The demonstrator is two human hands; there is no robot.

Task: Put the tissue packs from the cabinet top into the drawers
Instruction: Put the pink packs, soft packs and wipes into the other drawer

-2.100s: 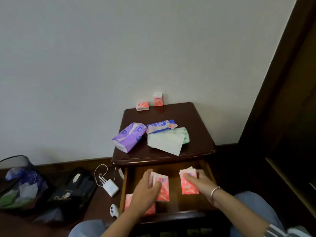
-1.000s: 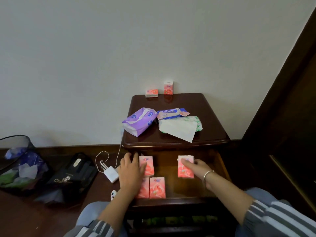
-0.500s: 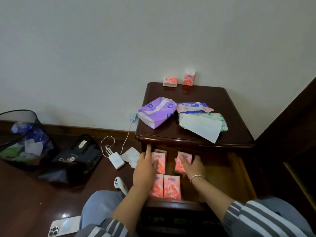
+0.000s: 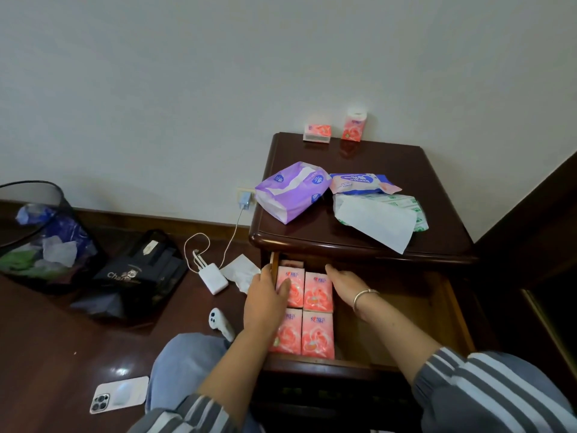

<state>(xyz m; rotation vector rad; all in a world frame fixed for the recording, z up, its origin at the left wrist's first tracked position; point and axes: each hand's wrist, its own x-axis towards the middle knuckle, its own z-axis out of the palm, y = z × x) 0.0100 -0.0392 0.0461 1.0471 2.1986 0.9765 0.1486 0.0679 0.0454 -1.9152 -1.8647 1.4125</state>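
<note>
Both hands are down in the open drawer (image 4: 451, 310) with fingers fairly straight and nothing clasped: the left hand (image 4: 265, 303) lies along the drawer's left wall, its thumb resting on the upper-left pink pack, while the right hand (image 4: 345, 285) stands edge-on against the right side of the upper-right one. Between them sit the pink packs (image 4: 317, 332), four in a tidy two-by-two block against the left wall (a fifth shows just behind them, partly hidden under the cabinet lip). This looks like the squaring-up step, with the packs being pressed together and nothing being carried. The job seems well short of finished, because the cabinet top (image 4: 374, 157) holds a purple pack (image 4: 292, 192), a blue-and-pink pack (image 4: 359, 182), a green-printed pack (image 4: 409, 204) with a loose sheet over it, and two small pink packs at the back by the wall, one lying flat (image 4: 317, 132) and one upright (image 4: 354, 126). The next move probably calls for lifting a hand clear of the drawer and reaching up over the lip for one of these; the bare right half of the drawer would take the bulkier ones.
</note>
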